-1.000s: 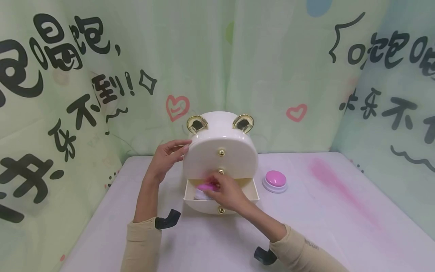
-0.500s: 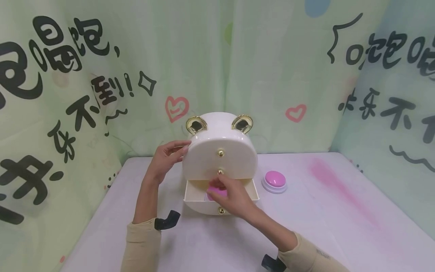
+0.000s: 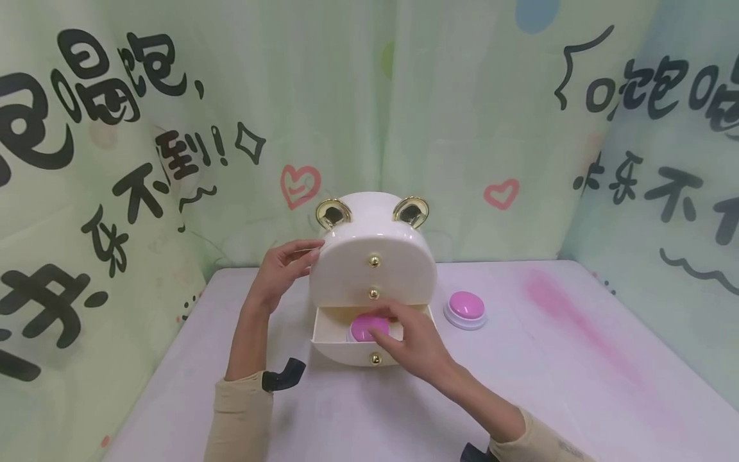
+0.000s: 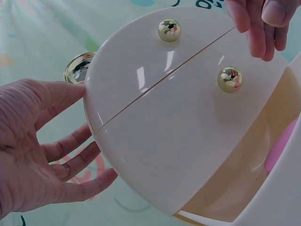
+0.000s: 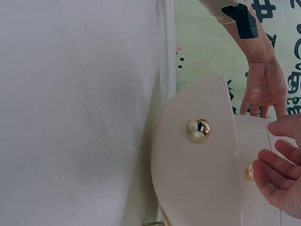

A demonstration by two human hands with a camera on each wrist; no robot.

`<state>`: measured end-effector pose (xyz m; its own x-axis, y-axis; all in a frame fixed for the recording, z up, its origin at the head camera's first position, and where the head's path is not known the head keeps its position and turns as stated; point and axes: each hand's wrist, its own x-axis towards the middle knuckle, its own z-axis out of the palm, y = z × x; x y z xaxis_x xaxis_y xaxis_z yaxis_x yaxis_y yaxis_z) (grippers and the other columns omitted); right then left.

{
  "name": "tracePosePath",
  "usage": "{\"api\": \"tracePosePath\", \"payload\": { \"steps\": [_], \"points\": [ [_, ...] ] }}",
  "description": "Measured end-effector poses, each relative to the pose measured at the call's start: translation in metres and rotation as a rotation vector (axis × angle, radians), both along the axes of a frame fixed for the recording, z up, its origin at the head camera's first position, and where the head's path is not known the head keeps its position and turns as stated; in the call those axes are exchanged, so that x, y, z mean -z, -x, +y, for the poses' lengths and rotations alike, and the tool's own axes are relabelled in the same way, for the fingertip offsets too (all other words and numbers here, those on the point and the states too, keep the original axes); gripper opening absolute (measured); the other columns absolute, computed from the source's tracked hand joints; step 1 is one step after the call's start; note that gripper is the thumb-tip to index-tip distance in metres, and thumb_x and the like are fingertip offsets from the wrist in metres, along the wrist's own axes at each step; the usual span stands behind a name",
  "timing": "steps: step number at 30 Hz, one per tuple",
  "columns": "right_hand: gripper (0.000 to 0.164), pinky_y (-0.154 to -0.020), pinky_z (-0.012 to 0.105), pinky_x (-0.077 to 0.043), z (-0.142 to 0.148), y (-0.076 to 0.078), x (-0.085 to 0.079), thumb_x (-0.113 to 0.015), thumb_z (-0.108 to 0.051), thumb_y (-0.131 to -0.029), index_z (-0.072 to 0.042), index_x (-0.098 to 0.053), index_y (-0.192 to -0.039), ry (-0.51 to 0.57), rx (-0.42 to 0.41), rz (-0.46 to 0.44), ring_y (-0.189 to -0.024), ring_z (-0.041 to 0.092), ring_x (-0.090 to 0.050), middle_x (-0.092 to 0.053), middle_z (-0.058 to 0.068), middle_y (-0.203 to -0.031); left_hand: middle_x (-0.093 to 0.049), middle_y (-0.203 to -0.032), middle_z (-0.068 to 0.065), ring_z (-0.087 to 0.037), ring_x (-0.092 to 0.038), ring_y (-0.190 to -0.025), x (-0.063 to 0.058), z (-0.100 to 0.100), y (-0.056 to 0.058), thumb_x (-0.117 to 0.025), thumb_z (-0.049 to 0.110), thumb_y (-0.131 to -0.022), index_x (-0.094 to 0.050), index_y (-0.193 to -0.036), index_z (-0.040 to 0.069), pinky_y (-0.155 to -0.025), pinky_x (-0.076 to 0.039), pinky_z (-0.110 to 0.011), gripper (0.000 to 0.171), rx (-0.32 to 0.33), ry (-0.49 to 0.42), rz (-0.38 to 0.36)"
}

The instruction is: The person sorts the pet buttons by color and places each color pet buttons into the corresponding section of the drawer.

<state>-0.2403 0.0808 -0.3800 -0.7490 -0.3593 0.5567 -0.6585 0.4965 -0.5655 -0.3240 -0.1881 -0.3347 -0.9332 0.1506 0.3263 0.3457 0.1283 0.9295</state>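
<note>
A white rounded storage box (image 3: 346, 276) with gold-rimmed ears and gold knobs stands on the table, its bottom drawer (image 3: 329, 319) pulled out. Inside the drawer lies a round white piece with a pink domed top (image 3: 361, 328); only its edge shows in the left wrist view. My left hand (image 3: 280, 273) rests its fingertips against the box's left side, fingers spread. Over the drawer's right part hovers my right hand (image 3: 418, 340), thumb and fingers apart and loosely bent, overlapping the pink top in the head view. The right wrist view shows nothing in its fingers.
A second pink-topped round piece (image 3: 466, 308) sits on the table right of the box. The pale table (image 3: 548, 378) carries a pink smear. A printed curtain (image 3: 450, 128) hangs behind. Black wrist mounts (image 3: 284, 375) jut from the sleeves.
The pink-topped piece, earlier in my right hand at the drawer's left, has moved right and lies in the drawer. My right hand has let go and drawn back right. The left hand stayed.
</note>
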Motion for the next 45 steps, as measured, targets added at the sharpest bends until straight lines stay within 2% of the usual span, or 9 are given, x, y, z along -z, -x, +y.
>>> {"api": "tracePosePath", "payload": {
  "steps": [8,16,35,45],
  "points": [
    [0.028,-0.089,0.044,-0.058,0.013,-0.002,0.004,-0.082,-0.007,-0.086,-0.005,-0.07,-0.111,0.002,0.051,0.088,-0.101,0.024,-0.072,-0.076,0.007,-0.106,-0.062,-0.138,-0.013,-0.012,-0.063,-0.111,-0.001,0.001,0.0,-0.067,0.018,-0.1,-0.066,-0.134,0.002,-0.096,-0.054,-0.044,0.037,-0.002,0.012,0.0],
    [0.03,-0.088,0.043,-0.058,0.029,-0.003,0.004,-0.084,-0.002,-0.082,-0.003,-0.07,-0.109,0.014,0.115,0.131,-0.099,0.026,-0.071,-0.075,0.009,-0.105,-0.062,-0.139,-0.014,-0.012,-0.063,-0.111,0.0,0.001,0.0,-0.067,0.017,-0.1,-0.066,-0.134,0.002,-0.098,-0.054,-0.046,0.037,0.002,0.011,-0.005],
    [0.025,-0.086,0.049,-0.059,0.075,0.008,0.004,-0.081,-0.002,-0.084,-0.001,-0.07,-0.106,0.05,0.292,0.108,-0.097,0.031,-0.073,-0.075,0.012,-0.104,-0.062,-0.138,-0.013,-0.015,-0.062,-0.113,0.0,0.0,0.0,-0.068,0.019,-0.1,-0.066,-0.134,0.003,-0.098,-0.054,-0.046,0.037,-0.007,0.016,-0.009],
    [0.027,-0.084,0.054,-0.059,0.099,0.019,0.011,-0.077,-0.007,-0.091,0.002,-0.066,-0.114,0.037,0.372,0.012,-0.102,0.04,-0.071,-0.073,0.02,-0.111,-0.062,-0.138,-0.013,-0.014,-0.062,-0.113,0.0,0.0,0.0,-0.068,0.019,-0.1,-0.066,-0.134,0.003,-0.098,-0.054,-0.046,0.037,-0.011,0.013,-0.013]
  ]
}}
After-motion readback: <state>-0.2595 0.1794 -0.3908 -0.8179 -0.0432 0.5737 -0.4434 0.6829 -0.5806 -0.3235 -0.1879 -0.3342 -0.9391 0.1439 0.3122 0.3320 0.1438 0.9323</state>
